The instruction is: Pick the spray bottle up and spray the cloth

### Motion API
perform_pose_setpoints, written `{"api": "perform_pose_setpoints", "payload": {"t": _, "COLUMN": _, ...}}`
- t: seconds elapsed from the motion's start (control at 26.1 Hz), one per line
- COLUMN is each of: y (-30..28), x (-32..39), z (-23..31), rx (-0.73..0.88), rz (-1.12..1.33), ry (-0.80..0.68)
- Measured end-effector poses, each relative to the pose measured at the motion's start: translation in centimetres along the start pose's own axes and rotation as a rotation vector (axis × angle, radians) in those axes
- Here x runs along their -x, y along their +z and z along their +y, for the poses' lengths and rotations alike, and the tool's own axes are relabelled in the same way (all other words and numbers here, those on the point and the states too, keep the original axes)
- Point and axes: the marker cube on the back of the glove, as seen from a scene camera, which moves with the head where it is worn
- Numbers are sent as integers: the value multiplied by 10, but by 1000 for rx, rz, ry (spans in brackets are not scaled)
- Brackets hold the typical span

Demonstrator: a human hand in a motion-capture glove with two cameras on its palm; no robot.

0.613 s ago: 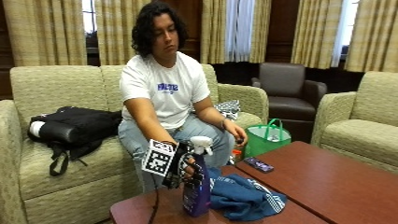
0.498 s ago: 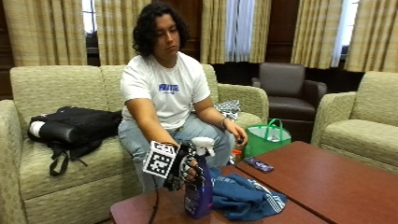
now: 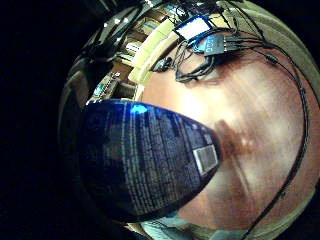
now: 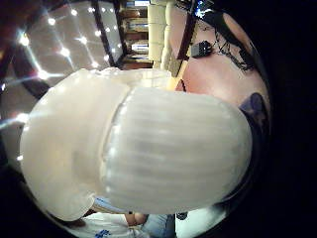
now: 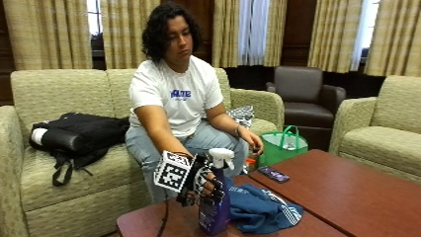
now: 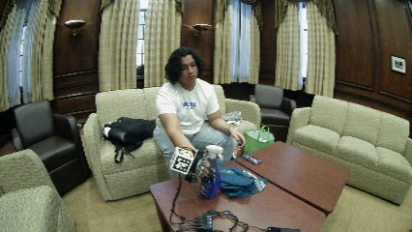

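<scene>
The gloved right hand [image 5: 205,183] grips the spray bottle [image 5: 215,207], which seems to stand on the table [image 5: 342,187] (pickup step); next, lift and aim right at the blue cloth [image 5: 260,210].

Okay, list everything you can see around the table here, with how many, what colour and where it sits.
Spray bottle: one, purple body with white trigger head, upright on the near table.
Cloth: one, blue, bunched on the table beside the bottle.
Tables: two, reddish-brown wood, side by side.
Phone: one, dark, on the far table's near corner.
Green bag: one, on the floor by the sofa.
Black backpack: one, on the sofa seat.
Cables: a dark tangle at the near table's front edge.
Right hand: black glove, wrapped around the bottle's neck.
Left hand: bare, resting near the knee.
</scene>
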Motion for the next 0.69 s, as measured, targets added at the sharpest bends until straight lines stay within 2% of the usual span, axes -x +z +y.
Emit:
{"api": "perform_pose_setpoints", "payload": {"t": 0.42, "y": 0, "x": 16, "z": -2, "rx": -24, "rz": -79, "ry": -65}}
{"api": "perform_pose_setpoints", "payload": {"t": 0.57, "y": -1, "x": 18, "z": 0, "rx": -37, "rz": -76, "ry": -153}}
{"api": "perform_pose_setpoints", "payload": {"t": 0.69, "y": -3, "x": 18, "z": -4, "rx": -129, "rz": -66, "ry": -265}}
